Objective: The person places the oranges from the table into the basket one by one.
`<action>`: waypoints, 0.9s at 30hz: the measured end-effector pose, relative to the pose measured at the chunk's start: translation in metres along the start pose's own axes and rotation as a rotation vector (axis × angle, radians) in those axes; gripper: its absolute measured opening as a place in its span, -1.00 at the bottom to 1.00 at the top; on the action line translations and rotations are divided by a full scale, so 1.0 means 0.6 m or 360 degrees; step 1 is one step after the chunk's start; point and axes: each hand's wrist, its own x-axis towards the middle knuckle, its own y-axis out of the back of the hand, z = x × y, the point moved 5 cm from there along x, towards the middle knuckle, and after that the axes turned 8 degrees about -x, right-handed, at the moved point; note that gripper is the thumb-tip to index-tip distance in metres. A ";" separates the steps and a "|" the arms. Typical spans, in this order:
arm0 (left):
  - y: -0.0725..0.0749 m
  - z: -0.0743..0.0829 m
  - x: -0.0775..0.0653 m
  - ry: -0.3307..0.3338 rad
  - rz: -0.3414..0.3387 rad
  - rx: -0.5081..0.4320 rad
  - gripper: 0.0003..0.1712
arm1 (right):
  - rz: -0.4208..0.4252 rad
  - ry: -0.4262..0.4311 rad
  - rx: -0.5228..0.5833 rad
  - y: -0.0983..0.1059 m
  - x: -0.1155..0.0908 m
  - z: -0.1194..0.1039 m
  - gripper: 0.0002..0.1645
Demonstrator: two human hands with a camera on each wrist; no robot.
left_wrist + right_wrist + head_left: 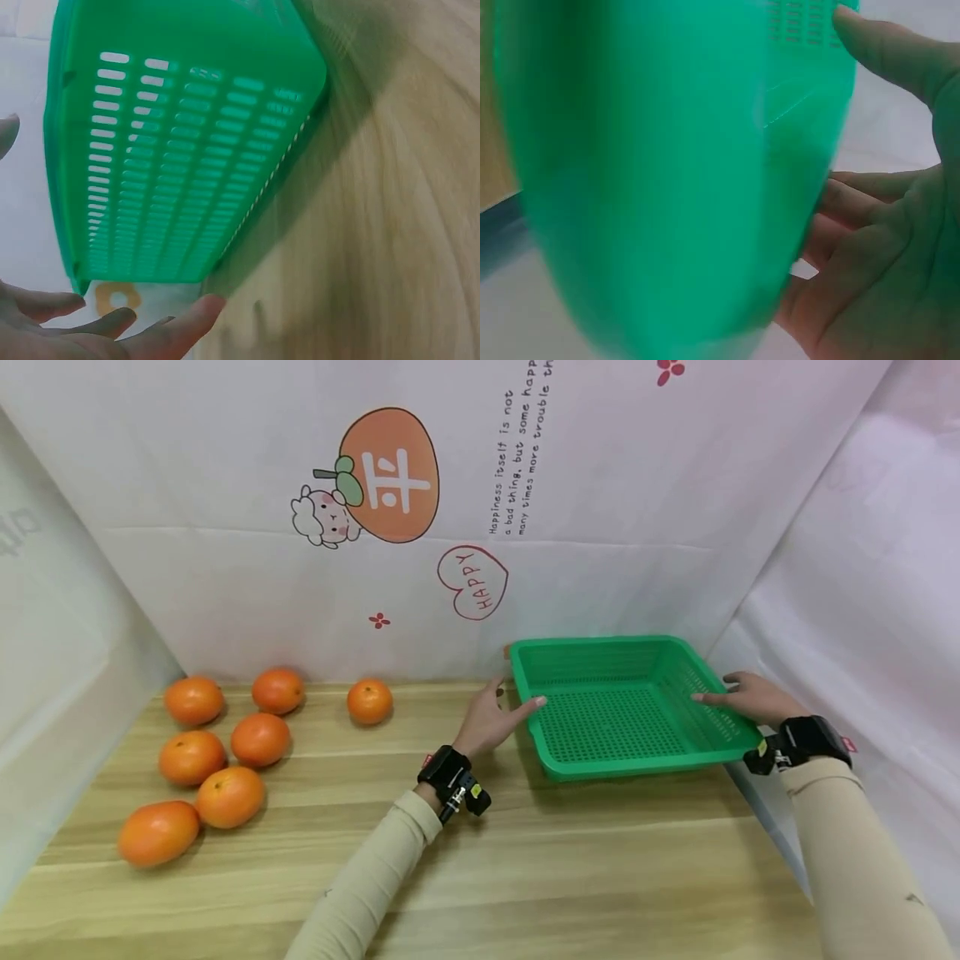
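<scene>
A green plastic basket (611,767) with perforated walls sits toward the right of the wooden table, its right end near the table's edge. At its left side is my left hand (491,718), thumb reaching over the rim in the head view. The left wrist view shows those fingers (176,326) extended and spread beside the perforated wall (187,150). My right hand (761,697) is at the opposite side, its thumb stretched over the rim. In the right wrist view, the fingers (855,199) lie along the wall's outside, tips hidden behind the green plastic.
Several orange fruits (191,756) lie in a loose group at the table's left. A single orange fruit (370,702) stands apart near the back. White printed cloth (247,602) rises behind the table, with white sheeting (862,610) on the right.
</scene>
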 end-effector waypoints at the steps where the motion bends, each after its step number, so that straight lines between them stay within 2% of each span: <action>1: -0.003 -0.002 0.001 0.0006 -0.0010 -0.0002 0.23 | -0.0023 -0.0007 0.0028 -0.002 0.002 0.006 0.34; 7: -0.017 -0.012 0.008 0.0037 -0.0059 -0.0045 0.26 | -0.0126 0.0005 0.0150 -0.016 0.009 0.033 0.31; 12: -0.029 -0.010 0.008 -0.0001 -0.0102 -0.0133 0.19 | -0.0153 0.0025 0.0151 -0.043 0.009 0.055 0.23; 16: -0.034 -0.009 0.009 -0.0022 -0.0117 -0.0145 0.17 | -0.0153 0.0042 0.0263 -0.060 0.012 0.058 0.17; 23: -0.048 -0.011 0.015 -0.0104 -0.0126 -0.0297 -0.07 | -0.0074 0.0107 0.0282 -0.067 0.015 0.055 0.14; 27: -0.052 -0.014 0.021 -0.0130 -0.0134 -0.0384 -0.19 | -0.0071 0.0084 0.0386 -0.067 0.022 0.059 0.14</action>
